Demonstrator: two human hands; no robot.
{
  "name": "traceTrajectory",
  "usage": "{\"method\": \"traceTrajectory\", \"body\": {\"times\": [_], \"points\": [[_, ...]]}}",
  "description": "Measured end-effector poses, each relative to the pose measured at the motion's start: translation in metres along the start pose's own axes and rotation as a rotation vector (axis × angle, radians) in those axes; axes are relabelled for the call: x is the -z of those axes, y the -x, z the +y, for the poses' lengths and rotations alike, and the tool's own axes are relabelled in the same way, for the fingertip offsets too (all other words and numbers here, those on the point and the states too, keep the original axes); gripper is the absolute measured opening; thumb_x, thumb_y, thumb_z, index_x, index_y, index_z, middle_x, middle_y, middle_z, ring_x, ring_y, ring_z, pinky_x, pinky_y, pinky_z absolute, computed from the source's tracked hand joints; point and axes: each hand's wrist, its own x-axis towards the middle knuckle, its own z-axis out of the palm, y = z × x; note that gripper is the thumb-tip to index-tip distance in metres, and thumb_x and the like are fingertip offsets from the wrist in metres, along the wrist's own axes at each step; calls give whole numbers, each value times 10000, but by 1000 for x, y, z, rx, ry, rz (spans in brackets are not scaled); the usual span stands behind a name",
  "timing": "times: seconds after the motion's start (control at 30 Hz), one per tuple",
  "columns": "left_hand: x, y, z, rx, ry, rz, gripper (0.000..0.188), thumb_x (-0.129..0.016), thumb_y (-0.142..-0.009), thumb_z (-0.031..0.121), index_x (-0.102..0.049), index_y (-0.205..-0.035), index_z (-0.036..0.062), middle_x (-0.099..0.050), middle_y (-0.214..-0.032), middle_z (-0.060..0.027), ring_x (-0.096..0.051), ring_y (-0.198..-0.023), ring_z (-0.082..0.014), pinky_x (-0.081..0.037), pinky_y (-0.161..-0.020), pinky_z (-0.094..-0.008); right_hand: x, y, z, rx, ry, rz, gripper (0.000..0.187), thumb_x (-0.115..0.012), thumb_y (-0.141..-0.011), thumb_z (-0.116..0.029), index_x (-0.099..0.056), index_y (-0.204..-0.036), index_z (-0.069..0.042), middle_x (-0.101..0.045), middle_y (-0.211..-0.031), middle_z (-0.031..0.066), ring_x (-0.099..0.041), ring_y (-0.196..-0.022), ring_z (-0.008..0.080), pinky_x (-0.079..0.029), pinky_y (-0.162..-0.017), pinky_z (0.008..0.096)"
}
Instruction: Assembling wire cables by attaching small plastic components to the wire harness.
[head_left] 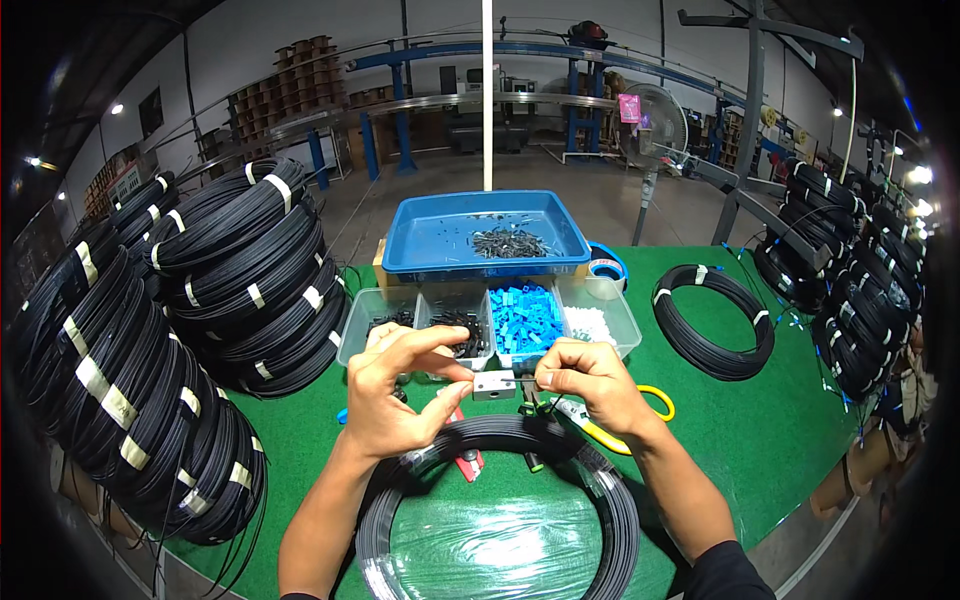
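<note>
My left hand (pixel 392 390) pinches a small grey metal block (pixel 493 386) with holes in it between thumb and fingers. From the right, my right hand (pixel 600 385) grips a thin black cable (pixel 523 380) whose end meets the block's right side; how deep it goes in cannot be seen. Below both hands lies a large coil of black cable (pixel 620 515), partly bound with clear wrap. Between the hands and the coil are a yellow-handled cutting tool (pixel 604 438) and a red tool (pixel 469 465), both partly hidden.
A clear divided box (pixel 625 325) holds black pieces, blue clips (pixel 522 320) and white pieces. Behind it sits a blue tray (pixel 430 225) with dark scraps. Another cable coil (pixel 675 340) lies right on the green table (pixel 740 430); tall coil stacks (pixel 240 310) stand left, more far right.
</note>
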Motion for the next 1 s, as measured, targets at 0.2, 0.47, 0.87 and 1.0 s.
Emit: {"method": "traceTrajectory", "body": {"times": [0.2, 0.47, 0.87, 1.0], "points": [[-4, -2, 9, 0, 17, 7, 528, -849, -701, 110, -681, -1201, 88, -787, -856, -8, -705, -847, -154, -433, -864, -332, -5, 1, 4, 35, -5, -26, 166, -647, -919, -130, -688, -861, 20, -673, -864, 50, -602, -816, 120, -476, -746, 287], [5, -1, -1, 53, 44, 40, 489, -823, -719, 53, -685, -1187, 83, -778, -796, -11, -716, -820, -127, -448, -877, -310, 5, -2, 2, 22, -37, 13, 150, -659, -923, -119, -674, -880, 23, -662, -837, 47, -600, -810, 113, -480, -746, 289], [42, -5, -22, 184, -121, 137, 366, -740, -805, 29, -679, -1166, 37, -765, -892, -94, -725, -892, -166, -511, -922, -334, -6, -5, 1, 344, 28, 199, 63, -733, -881, 1, -714, -941, 6, -617, -885, 30, -600, -801, 97, -488, -717, 242], [39, 4, -37, 273, -185, -22, 294, -750, -794, 52, -716, -1085, 28, -763, -878, -111, -733, -842, -187, -555, -797, -331, -9, -7, 0, 267, 163, 215, 75, -758, -842, 17, -696, -883, 11, -605, -859, 24, -578, -743, 83, -466, -650, 233]]}}
